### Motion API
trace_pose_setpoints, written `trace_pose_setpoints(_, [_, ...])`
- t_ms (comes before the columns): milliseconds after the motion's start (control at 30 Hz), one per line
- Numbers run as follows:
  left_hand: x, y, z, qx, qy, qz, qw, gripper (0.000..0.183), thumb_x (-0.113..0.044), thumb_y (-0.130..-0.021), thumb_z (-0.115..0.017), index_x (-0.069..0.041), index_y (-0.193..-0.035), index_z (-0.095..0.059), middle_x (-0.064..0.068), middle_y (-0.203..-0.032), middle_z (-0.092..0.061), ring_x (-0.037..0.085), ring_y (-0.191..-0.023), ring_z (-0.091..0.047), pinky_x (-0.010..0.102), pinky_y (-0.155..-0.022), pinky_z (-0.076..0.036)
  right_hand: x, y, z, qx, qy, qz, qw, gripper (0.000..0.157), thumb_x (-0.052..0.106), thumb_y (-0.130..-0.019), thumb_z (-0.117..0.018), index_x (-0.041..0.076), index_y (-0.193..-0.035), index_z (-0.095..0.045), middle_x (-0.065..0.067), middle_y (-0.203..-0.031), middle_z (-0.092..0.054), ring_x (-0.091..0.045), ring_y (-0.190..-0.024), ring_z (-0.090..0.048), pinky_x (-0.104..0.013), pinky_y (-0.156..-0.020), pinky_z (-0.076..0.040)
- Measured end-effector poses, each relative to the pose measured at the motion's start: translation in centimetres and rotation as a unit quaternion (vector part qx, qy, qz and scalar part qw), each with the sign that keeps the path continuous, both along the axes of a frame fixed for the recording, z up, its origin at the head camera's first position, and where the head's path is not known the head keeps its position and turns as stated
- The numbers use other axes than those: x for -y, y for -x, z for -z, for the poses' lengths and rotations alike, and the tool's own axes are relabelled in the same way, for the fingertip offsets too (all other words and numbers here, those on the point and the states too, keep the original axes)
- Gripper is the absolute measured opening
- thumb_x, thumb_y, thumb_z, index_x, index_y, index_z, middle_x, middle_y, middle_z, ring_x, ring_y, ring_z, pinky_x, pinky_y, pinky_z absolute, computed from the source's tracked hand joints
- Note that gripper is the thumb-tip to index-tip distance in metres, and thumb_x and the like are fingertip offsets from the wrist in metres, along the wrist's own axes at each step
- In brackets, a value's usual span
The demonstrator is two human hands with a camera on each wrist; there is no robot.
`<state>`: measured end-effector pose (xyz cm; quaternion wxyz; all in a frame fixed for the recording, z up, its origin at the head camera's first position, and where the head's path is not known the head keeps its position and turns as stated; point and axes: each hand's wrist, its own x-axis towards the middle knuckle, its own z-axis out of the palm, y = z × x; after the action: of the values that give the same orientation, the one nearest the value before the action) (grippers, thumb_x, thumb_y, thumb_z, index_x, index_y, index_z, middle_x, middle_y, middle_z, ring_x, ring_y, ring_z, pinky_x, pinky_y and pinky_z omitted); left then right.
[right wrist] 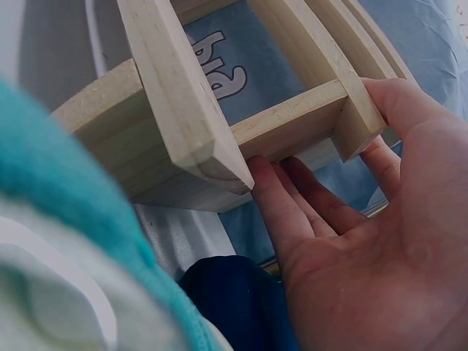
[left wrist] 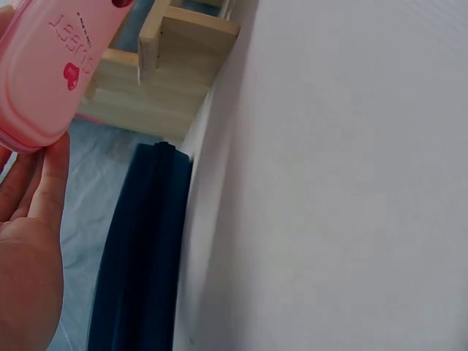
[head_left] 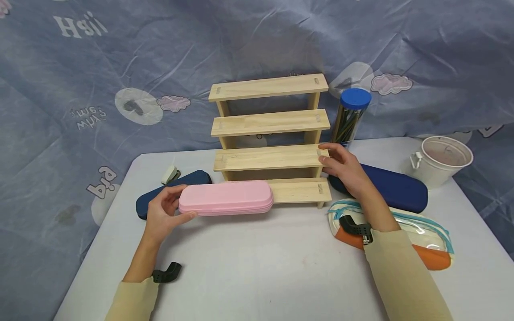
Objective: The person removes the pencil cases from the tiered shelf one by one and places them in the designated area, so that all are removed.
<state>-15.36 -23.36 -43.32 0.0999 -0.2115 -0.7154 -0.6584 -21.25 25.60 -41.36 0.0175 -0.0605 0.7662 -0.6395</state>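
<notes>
My left hand (head_left: 162, 209) grips the left end of a pink pencil case (head_left: 226, 197), thumb in front and fingers behind. The case is level, off the table, and covers the left part of the lowest board of a wooden step shelf (head_left: 273, 156). In the left wrist view the pencil case (left wrist: 55, 69) shows printed lettering and a heart. My right hand (head_left: 347, 171) holds the shelf's right end at the second board from the bottom. Seen from the right wrist, the fingers (right wrist: 281, 208) lie against the wooden side.
Dark blue cases lie left (head_left: 172, 189) and right (head_left: 395, 187) of the shelf. A stapler (head_left: 170, 174) is at the left. On the right are a clear pouch with orange base (head_left: 431, 254), a white bucket (head_left: 439, 165) and a blue-lidded jar of sticks (head_left: 351, 116).
</notes>
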Motion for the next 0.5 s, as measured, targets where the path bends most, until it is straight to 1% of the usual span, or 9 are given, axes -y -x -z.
trace_pose_setpoints(233, [1.0, -0.6, 0.6, 0.016, -0.004, -0.013, 0.9998, 0.071, 0.023, -0.056, -0.081, 0.013, -0.121, -0.053, 0.028, -0.122, -0.054, 0.03, -0.109, -0.056, 0.031, -0.095, -0.045, 0.1, 0.1, 0.0, 0.002, 0.007, -0.003, 1.0, 0.053, 0.04, -0.093, -0.063, 0.017, -0.138, -0.046, -0.007, -0.148, -0.037, -0.025, -0.13, -0.042, -0.042, -0.094, -0.047])
trace_pose_setpoints(400, [1.9, -1.1, 0.8, 0.015, -0.018, -0.017, 0.9996, 0.07, 0.025, -0.055, -0.08, 0.014, -0.12, -0.054, 0.03, -0.122, -0.053, 0.032, -0.108, -0.056, 0.032, -0.095, -0.045, 0.0, 0.0, 0.1, 0.002, 0.003, 0.0, 1.0, 0.053, 0.039, -0.093, -0.063, 0.017, -0.138, -0.046, -0.008, -0.148, -0.036, -0.027, -0.129, -0.042, -0.042, -0.094, -0.047])
trace_pose_setpoints(500, [2.5, -1.6, 0.9, 0.011, -0.017, -0.025, 0.9995, 0.069, 0.025, -0.056, -0.079, 0.015, -0.119, -0.054, 0.03, -0.121, -0.054, 0.031, -0.107, -0.057, 0.031, -0.094, -0.046, 0.0, 0.0, 0.1, 0.002, 0.004, -0.002, 1.0, 0.053, 0.039, -0.093, -0.063, 0.017, -0.138, -0.046, -0.008, -0.149, -0.036, -0.026, -0.13, -0.041, -0.04, -0.094, -0.047])
